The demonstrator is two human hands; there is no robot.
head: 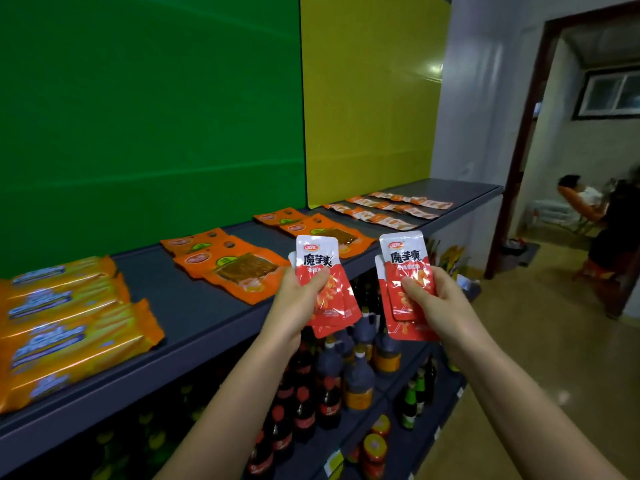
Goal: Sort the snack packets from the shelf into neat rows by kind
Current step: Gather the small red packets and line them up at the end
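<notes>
Red packets (327, 282) are held in two small fans, off the shelf (194, 306) and close to its front edge. The left hand (298, 303) pinches one fan, thumb across the faces; the right hand (436, 306) grips the other the same way. Their long axes stand roughly upright. Bare shelf shows between the orange packets (239, 268) and the yellow packs (69, 323), left of both hands, so the left hand looks nearer to it.

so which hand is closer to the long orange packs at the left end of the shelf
Left. The left hand, at the front edge of the shelf, is right of the long orange packs; the right hand is farther right still. Both hold red packets.
</notes>
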